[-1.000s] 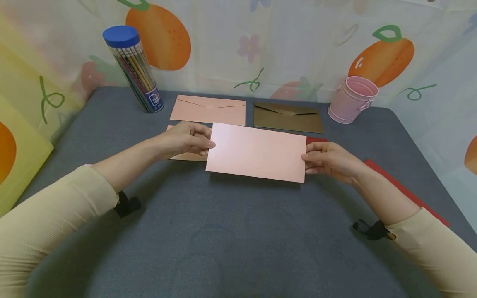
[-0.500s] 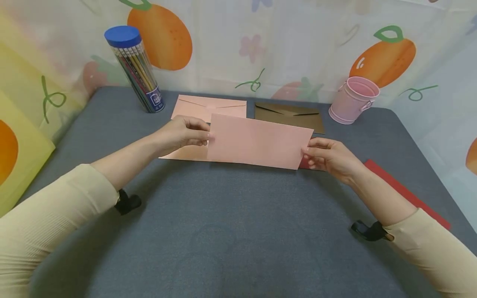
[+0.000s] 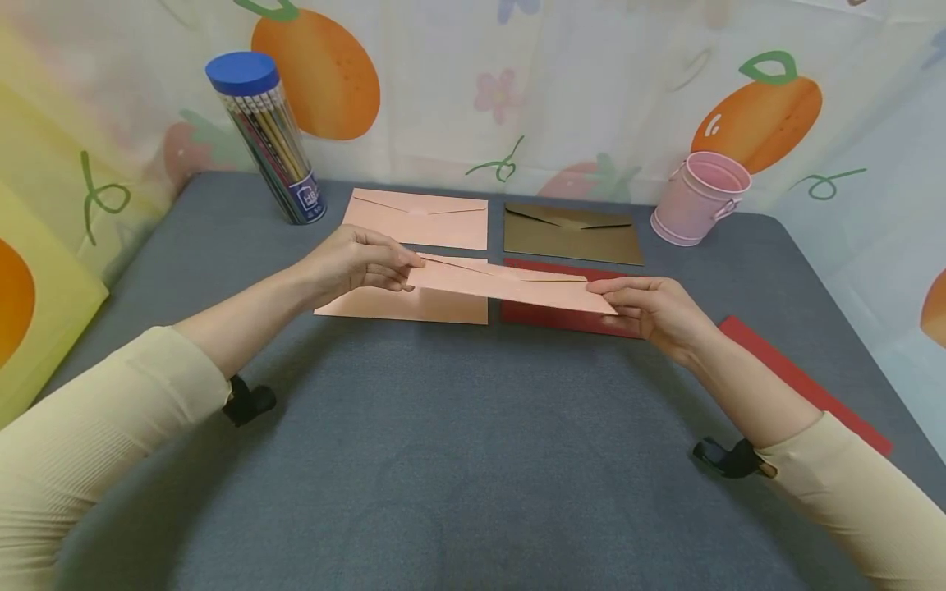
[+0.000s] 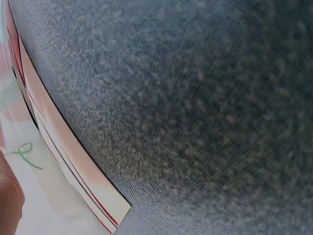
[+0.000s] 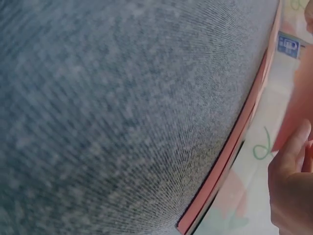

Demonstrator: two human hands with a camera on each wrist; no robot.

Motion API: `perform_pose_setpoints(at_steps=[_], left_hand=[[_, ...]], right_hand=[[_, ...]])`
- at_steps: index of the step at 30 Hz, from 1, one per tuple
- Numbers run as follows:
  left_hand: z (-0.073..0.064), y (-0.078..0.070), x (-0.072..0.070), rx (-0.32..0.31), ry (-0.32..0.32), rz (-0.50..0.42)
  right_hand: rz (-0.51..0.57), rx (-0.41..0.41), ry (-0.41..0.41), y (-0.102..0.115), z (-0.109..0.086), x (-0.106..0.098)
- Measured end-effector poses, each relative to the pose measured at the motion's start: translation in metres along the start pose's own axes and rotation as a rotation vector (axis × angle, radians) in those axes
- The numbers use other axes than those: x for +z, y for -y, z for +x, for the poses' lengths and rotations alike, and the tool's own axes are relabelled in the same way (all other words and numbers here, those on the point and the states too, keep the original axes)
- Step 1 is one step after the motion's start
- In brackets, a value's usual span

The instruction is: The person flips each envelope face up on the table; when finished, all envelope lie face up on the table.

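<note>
Held up over the table is a pink envelope (image 3: 510, 291), its flap side facing up and its near edge tipped toward me. My left hand (image 3: 362, 261) pinches its left end between thumb and fingers. At the right end, my right hand (image 3: 645, 308) pinches it too, thumb on top. Beneath it lie a peach envelope (image 3: 414, 306) on the left and a red envelope (image 3: 557, 320) on the right, both partly covered. Behind them are another pink envelope (image 3: 424, 220) and a brown envelope (image 3: 572, 236). The left wrist view catches only a sliver of the left hand (image 4: 10, 196).
A clear tub of pencils (image 3: 273, 148) with a blue lid stands at the back left. At the back right is a small pink bucket (image 3: 695, 201). A flat red piece (image 3: 805, 384) lies near the right table edge. A fruit-print curtain (image 3: 576, 98) hangs behind.
The pink envelope was first held with its plain face toward me; both hands have since tilted it nearly flat, so its flap side shows. More of the red and peach envelopes is visible.
</note>
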State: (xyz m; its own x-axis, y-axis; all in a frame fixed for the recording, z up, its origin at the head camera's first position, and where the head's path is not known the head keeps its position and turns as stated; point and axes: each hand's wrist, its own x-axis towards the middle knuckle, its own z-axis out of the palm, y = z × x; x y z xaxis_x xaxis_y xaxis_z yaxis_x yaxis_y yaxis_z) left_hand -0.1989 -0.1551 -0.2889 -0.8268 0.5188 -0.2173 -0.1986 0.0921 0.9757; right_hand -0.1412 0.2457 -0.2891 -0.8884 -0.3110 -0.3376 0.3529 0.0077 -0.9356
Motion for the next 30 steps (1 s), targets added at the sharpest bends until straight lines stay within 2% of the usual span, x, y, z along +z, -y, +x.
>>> perform_pose_setpoints(at_steps=[6,11,17,25,30], left_hand=[[0.0,0.003,0.001,-0.048,-0.025,0.113],[0.001,0.003,-0.003,-0.131,0.035,0.193],[-0.002,0.001,-0.017,-0.189,0.133,0.318],[-0.007,-0.004,-0.037,-0.246,0.143,0.396],[-0.012,-0.007,-0.055,-0.329,0.232,0.475]], right_hand=[[-0.041,0.021,-0.057,-0.003,0.003,0.005],[-0.097,0.036,-0.093,-0.005,0.007,0.01],[-0.167,0.046,-0.066,-0.007,0.01,0.018],[-0.255,0.085,-0.023,-0.011,0.014,0.042],[-0.265,0.103,0.065,-0.016,0.013,0.06]])
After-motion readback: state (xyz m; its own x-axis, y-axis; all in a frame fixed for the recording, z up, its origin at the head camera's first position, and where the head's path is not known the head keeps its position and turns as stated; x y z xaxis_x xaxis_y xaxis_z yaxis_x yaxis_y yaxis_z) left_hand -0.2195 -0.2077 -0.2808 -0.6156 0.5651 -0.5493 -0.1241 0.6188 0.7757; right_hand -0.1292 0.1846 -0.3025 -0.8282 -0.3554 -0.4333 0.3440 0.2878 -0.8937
